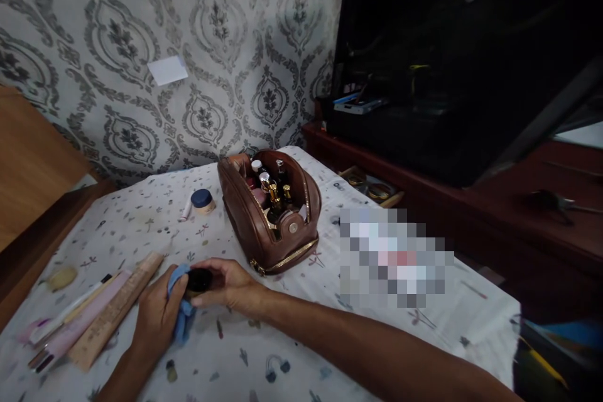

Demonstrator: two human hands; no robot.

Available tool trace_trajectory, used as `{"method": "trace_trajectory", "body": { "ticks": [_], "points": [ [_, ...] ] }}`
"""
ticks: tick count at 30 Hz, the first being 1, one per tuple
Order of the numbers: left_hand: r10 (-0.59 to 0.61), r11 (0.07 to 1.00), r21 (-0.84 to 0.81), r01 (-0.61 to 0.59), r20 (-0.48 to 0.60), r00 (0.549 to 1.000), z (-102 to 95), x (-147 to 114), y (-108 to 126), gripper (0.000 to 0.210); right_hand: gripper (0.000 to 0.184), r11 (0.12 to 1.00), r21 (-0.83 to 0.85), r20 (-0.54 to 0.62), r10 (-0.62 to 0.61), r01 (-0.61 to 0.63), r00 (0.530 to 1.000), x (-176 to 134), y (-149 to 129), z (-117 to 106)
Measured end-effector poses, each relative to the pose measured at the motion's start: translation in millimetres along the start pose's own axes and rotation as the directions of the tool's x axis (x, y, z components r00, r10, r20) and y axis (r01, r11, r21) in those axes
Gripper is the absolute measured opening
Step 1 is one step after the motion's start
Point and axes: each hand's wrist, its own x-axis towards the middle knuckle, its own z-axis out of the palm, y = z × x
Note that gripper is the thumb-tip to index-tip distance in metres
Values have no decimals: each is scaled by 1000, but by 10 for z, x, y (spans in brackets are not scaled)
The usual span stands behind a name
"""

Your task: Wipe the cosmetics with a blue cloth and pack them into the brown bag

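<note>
My left hand [157, 304] is closed on a blue cloth [181, 320], which it presses against a small dark, round-topped container [198, 280]. On the other side, the fingers of my right hand [230, 286] grip this container; whether it is a jar or a bottle I cannot tell. Just beyond my hands stands a brown toiletry bag [245, 232], unzipped at the top. Several small bottles [274, 195] with gold, silver and white caps stand inside it.
A jar with a dark blue lid [202, 201] and a small white tube [186, 209] lie left of the bag. Beside my left hand are a beige tube [115, 314], a pink tube [87, 314] and slim brushes. A blurred patch covers something at right. A large black screen [447, 63] stands behind.
</note>
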Motion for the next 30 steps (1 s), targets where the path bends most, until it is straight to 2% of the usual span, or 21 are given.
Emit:
{"method": "trace_trajectory", "body": {
  "ticks": [7,12,15,18,21,24,26,28,30],
  "points": [
    [-28,1000,-3,28,20,999,9,18,66,39,72,946,-277,-40,-188,170,981,-20,40,2],
    [-41,999,-32,42,50,998,5,13,102,39,55,804,-531,-53,-345,267,937,-49,36,-12],
    [-47,997,-51,51,75,996,7,3,104,40,52,710,-646,-54,-407,279,912,-69,16,-6],
    [-31,999,-25,32,64,997,6,15,96,39,52,681,-685,-74,-417,258,906,-84,-13,7],
    [13,997,75,-9,-42,999,-40,68,145,35,52,680,-693,-115,-435,242,893,-93,-38,14],
    [100,989,124,-85,-121,988,-166,113,327,24,50,692,-687,-150,-431,220,890,-102,-54,22],
    [184,979,110,-171,-126,975,-286,96,508,14,49,704,-674,-148,-424,223,893,-117,-68,43],
    [241,969,82,-234,-93,966,-408,31,691,25,48,710,-655,-105,-426,260,899,-152,-100,82],
    [245,968,62,-244,-11,970,-503,-74,837,26,46,711,-630,-34,-427,312,904,-220,-159,133]
  ]
}}
